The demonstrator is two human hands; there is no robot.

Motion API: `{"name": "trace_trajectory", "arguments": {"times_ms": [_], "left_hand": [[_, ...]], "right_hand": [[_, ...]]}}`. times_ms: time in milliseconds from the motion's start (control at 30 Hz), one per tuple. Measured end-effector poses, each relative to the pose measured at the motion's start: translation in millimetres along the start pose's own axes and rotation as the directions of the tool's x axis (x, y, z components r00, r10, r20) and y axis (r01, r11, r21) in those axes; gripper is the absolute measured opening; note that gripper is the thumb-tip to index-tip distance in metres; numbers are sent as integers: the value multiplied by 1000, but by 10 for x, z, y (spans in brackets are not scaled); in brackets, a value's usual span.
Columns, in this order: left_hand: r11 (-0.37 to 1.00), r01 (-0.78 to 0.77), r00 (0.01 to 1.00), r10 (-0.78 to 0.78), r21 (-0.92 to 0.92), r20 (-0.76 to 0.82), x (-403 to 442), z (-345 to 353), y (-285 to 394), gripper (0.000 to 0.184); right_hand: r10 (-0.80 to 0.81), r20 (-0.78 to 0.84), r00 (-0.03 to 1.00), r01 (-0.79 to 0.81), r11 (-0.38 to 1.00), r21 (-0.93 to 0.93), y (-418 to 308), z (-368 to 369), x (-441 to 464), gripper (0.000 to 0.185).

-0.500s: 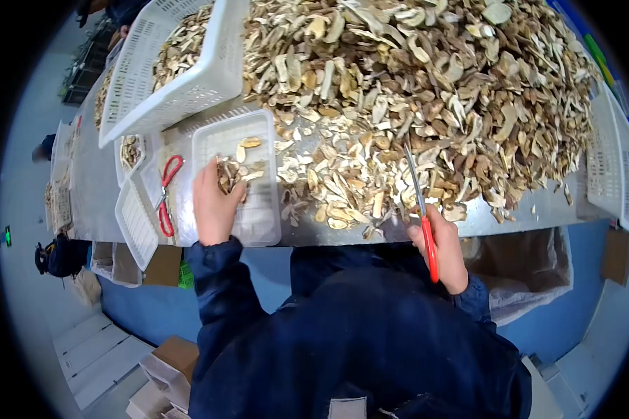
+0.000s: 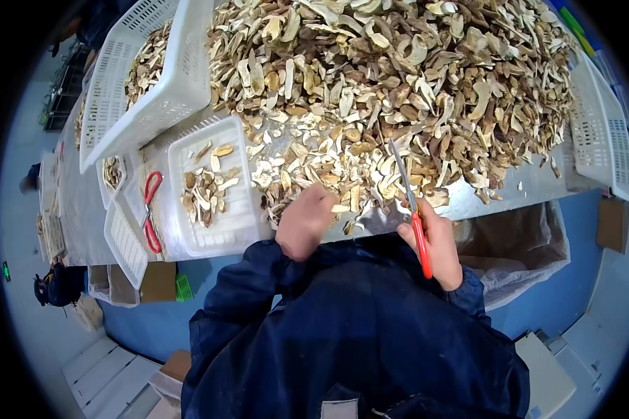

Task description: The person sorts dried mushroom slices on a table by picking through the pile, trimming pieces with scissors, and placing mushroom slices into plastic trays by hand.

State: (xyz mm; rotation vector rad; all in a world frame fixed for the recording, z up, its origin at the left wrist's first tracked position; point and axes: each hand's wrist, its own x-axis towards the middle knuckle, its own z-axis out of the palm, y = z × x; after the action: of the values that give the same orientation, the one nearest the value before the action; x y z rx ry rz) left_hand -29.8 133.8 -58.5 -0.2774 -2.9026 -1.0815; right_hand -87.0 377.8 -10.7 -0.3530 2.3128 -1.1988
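Mushroom slices: large heap of brown-and-cream sliced mushroom pieces [image 2: 412, 84] on the grey metal tabletop [image 2: 534, 183], with a thinner scatter along the near side.
Left hand: curled low over the near scatter [image 2: 293, 167], slightly blurred; a pale elongated slice [image 2: 340, 208] shows at the fingertips, but cannot tell whether it is pinched. Point of hand: left hand [image 2: 306, 222].
Right hand: right hand [image 2: 439, 246] wrapped around the handles of red-handled metal scissors [image 2: 416, 216], blades pointing away from the body over the heap's near edge. The two hands are apart.
Tray: shallow white rectangular plastic tray [image 2: 220, 244] left of the left hand, holding a small cluster of slices [image 2: 206, 199].
Spare scissors: second red-handled pair [image 2: 147, 211], lying beside the tray.
Basket: white perforated plastic basket [image 2: 182, 84] beyond the tray, containing slices.
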Motion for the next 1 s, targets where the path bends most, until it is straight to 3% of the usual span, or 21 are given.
{"name": "trace_trajectory", "arguments": {"times_ms": [33,133,167,267,300,467,500,533,600,633,733,833,867,1000], "left_hand": [[1000,20,1000,-21,-23,-22,12,-46,-33,20],[898,306,951,-305,-315,56,107,-251,28,22],[852,286,952,-304,-439,32,89,-224,-56,22],[383,291,908,-399,-877,127,125,-182,-83,22],[289,374,884,-398,-881,244,140,-240,-81,23],[93,202,887,-439,-975,142,322,-299,162,23],[11,192,853,-496,-981,161,273,-231,76,22],[-69,176,815,-550,-982,184,253,-200,32,22],[331,172,882,-471,-928,-4,228,-171,34,20],[204,188,846,-530,-961,53,254,-202,166,20],[-187,10,834,-541,-982,112,187,6,116,18],[-211,87,816,-545,-974,191,203,44,293,17],[-138,130,824,-536,-982,185,216,51,308,14],[-201,36,838,-527,-979,139,216,29,371,11]], "right_hand": [[-2,0,1000,2,1000,4,30,5,-3,47],[-31,-33,999,32,999,19,61,12,-18,48],[-27,-31,999,28,999,16,62,19,-18,49],[-42,-22,999,42,999,1,51,45,2,50],[-54,-17,998,53,999,-5,50,58,1,50],[-71,82,994,77,994,-74,36,120,-7,52],[-11,138,990,28,992,-119,-5,122,-7,54],[-61,131,990,74,993,-97,-6,143,-10,55],[-158,116,981,165,985,-54,0,195,-12,57],[-110,171,979,117,993,-35,-26,190,-16,61],[-202,147,968,212,976,-57,-76,238,18,63],[-149,202,968,159,987,-33,-144,259,50,62],[-144,206,968,153,988,-27,-139,269,69,61],[-93,284,954,105,994,-29,-147,273,104,58]]}}
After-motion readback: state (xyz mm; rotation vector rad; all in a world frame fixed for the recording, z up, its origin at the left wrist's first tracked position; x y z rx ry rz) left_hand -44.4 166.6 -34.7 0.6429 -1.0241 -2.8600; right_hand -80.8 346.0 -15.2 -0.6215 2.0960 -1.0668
